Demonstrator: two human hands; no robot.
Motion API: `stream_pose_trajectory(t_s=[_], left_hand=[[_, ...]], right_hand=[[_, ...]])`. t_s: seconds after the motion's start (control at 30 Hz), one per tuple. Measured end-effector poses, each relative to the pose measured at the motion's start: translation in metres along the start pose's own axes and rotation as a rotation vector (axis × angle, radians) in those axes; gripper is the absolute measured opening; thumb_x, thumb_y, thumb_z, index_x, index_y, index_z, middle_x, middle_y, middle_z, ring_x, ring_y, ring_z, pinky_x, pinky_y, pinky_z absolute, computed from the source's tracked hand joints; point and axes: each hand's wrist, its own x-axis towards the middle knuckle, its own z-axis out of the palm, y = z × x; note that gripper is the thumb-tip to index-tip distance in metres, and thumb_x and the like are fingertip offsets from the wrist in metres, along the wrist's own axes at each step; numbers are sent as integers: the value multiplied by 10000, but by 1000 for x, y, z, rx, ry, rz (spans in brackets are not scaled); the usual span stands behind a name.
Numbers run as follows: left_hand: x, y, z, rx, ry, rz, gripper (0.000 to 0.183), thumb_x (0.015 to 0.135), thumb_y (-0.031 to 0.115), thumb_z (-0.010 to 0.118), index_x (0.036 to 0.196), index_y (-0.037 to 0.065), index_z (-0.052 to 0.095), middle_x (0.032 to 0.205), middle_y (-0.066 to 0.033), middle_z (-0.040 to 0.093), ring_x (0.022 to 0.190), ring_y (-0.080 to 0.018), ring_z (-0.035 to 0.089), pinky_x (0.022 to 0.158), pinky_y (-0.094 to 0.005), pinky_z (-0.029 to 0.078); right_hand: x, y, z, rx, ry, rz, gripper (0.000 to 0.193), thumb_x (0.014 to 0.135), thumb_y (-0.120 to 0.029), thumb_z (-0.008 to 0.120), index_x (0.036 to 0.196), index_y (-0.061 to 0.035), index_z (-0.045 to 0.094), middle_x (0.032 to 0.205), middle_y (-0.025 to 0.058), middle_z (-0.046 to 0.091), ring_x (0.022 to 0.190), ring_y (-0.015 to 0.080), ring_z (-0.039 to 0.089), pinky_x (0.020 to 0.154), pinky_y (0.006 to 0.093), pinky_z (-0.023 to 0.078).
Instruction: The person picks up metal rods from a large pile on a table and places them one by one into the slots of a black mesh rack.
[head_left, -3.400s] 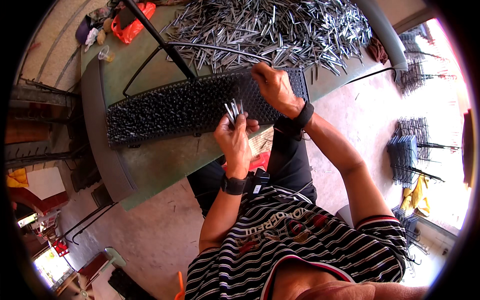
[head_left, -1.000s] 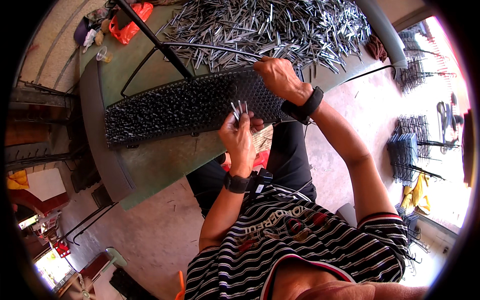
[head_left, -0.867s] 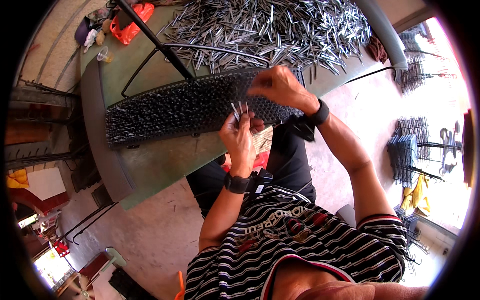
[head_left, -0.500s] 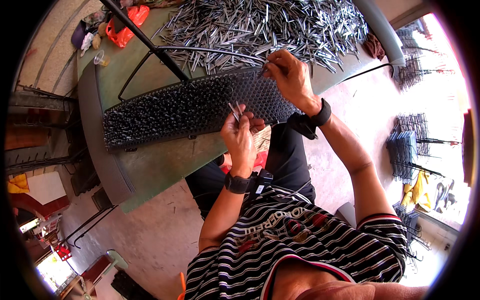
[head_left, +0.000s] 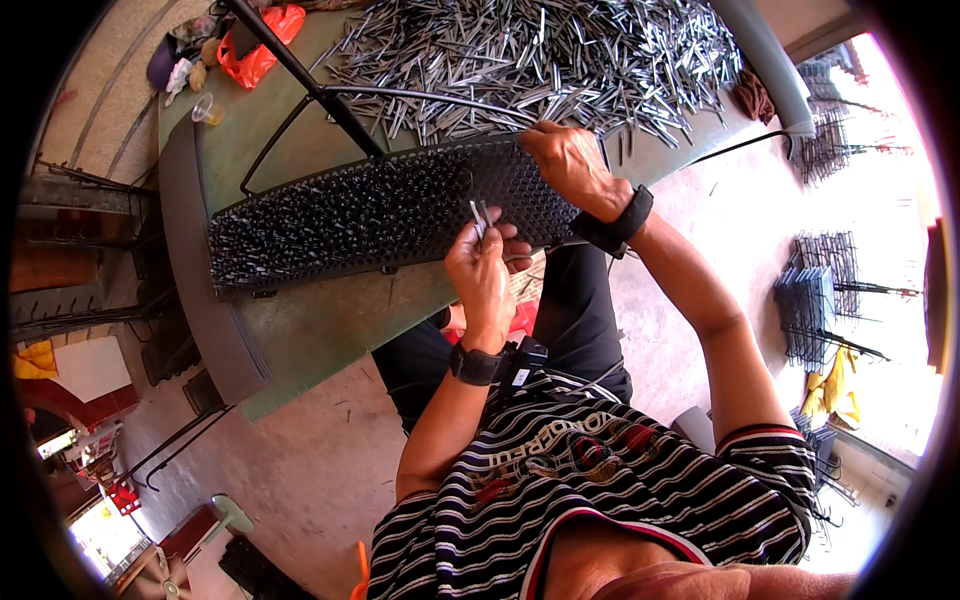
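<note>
A long black panel (head_left: 505,185) full of small round holes lies across the table in front of me. Thin metallic strips (head_left: 330,215) stand densely in its left and middle holes, while the holes toward the right end show bare. Low over the panel's near edge, my left hand (head_left: 486,262) pinches a few thin metal strips (head_left: 479,216) that point upward from the fingers. My right hand (head_left: 580,168) is bent over the panel's far right part, knuckles up and fingers curled closed. Its fingertips are hidden, so what they hold cannot be made out.
A large heap of loose metal strips (head_left: 540,65) covers the far side of the green table (head_left: 310,340). A black metal bar (head_left: 320,95) slants up behind the panel. At the far left are a clear plastic cup (head_left: 207,110) and a red bag (head_left: 262,48). Wire racks (head_left: 808,300) stand at right.
My right hand has turned more knuckles-up, with its fingers lower over the panel's far edge. My left hand stays nearly in place, with the strips still in its fingers.
</note>
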Motion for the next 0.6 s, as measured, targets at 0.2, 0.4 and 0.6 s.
stream_pose_trajectory(t_s=[0.2, 0.4, 0.6], left_hand=[[2, -4, 8, -21, -107, -34, 217, 908, 61, 462, 1091, 1, 561, 859, -95, 607, 623, -159, 605, 539, -287, 519], [2, -8, 8, -54, -115, -55, 214, 909, 65, 477, 1093, -13, 554, 846, -91, 590, 623, -156, 598, 546, -285, 520], [0, -7, 5, -4, -105, -52, 234, 915, 71, 465, 1107, -40, 540, 818, -75, 553, 628, -157, 587, 559, -282, 521]], right_hand=[[-15, -31, -26, 672, -273, 94, 205, 739, -163, 689, 854, 3, 653, 666, 128, 630, 590, 155, 615, 546, 286, 468], [-12, -21, -35, 966, 4, 495, 91, 790, -34, 587, 834, 46, 588, 683, 113, 646, 599, 129, 638, 556, 248, 503], [-7, -2, -11, 764, 344, 388, 161, 831, -15, 552, 973, 21, 485, 785, 159, 664, 701, 190, 677, 597, 266, 521]])
